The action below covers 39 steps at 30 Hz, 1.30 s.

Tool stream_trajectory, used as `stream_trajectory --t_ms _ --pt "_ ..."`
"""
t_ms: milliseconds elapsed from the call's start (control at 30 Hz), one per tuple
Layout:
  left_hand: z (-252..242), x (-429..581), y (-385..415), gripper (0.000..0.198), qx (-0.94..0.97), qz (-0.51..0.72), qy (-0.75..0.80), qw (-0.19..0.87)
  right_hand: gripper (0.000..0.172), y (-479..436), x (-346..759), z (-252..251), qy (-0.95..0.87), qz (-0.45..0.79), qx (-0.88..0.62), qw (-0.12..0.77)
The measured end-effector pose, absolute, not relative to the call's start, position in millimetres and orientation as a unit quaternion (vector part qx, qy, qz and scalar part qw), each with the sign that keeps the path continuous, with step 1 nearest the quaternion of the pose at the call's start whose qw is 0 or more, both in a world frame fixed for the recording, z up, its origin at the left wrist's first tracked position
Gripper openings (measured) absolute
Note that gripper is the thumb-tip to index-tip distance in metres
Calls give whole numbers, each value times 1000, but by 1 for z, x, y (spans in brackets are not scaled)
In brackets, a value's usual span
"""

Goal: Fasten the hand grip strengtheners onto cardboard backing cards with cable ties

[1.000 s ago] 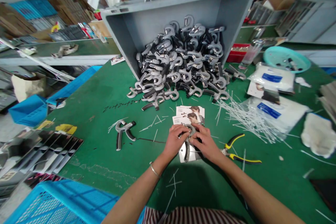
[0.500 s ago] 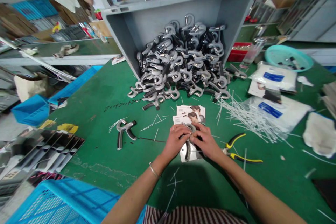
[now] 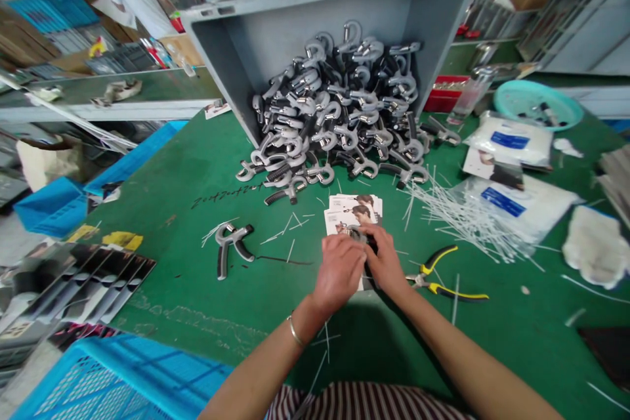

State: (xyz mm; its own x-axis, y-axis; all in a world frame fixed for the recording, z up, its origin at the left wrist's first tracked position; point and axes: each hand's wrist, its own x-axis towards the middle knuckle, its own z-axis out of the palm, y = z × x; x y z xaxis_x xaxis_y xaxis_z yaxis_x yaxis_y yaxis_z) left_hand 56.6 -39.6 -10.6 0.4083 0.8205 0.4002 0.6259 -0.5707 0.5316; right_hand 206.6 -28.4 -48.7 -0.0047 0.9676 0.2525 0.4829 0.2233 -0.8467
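left hand point(image 3: 339, 270) & right hand point(image 3: 386, 262) both closed on hand gripper point(image 3: 355, 231), cards point(image 3: 354, 205) just past fingers. gripper seems stiff, light; grip it at rubber handles under palms.

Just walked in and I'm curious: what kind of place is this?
Probably a small factory packing bench: a tipped grey plastic crate spills a heap of grey-and-black hand grippers onto the green table, beside printed backing cards and loose white plastic ties.

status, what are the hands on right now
Left hand and right hand both closed on one hand grip, mostly hidden. Pliers just right of them, card stack just beyond.
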Motion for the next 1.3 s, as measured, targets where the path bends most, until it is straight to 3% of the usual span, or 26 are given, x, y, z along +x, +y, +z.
stream_trajectory --t_ms 167,300,367,433,467,567,700,833,1000,1100,1300 --pt "-33 56 -67 20 915 192 351 43 28 -23 204 -50 -669 288 -544 417" --pt "-27 50 -81 14 888 197 412 63 16 -26 215 -40 -670 293 -550 403" --pt "-22 44 -90 37 833 226 500 68 10 -36 224 -28 -708 286 -526 375" --pt "-22 37 -99 57 783 228 575 68 14 -51 232 -16 -776 262 -486 305" --pt "-24 34 -102 55 772 219 591 76 16 -58 233 -10 -810 241 -467 259" --pt "-30 30 -105 26 771 193 594 125 15 -74 227 1 -867 160 -450 141" --pt "-24 23 -98 14 756 190 589 212 15 -76 210 1 -881 107 -452 87" --pt "-13 8 -93 15 748 234 548 291 16 -74 208 -1 -879 77 -464 72" --pt "-16 14 -87 20 779 301 492 247 17 -69 214 5 -871 84 -468 124" --pt "-21 29 -84 17 743 344 507 269 7 -66 216 8 -856 154 -455 192" --pt "-28 40 -89 9 664 359 520 399 4 -68 225 -9 -763 334 -495 249"
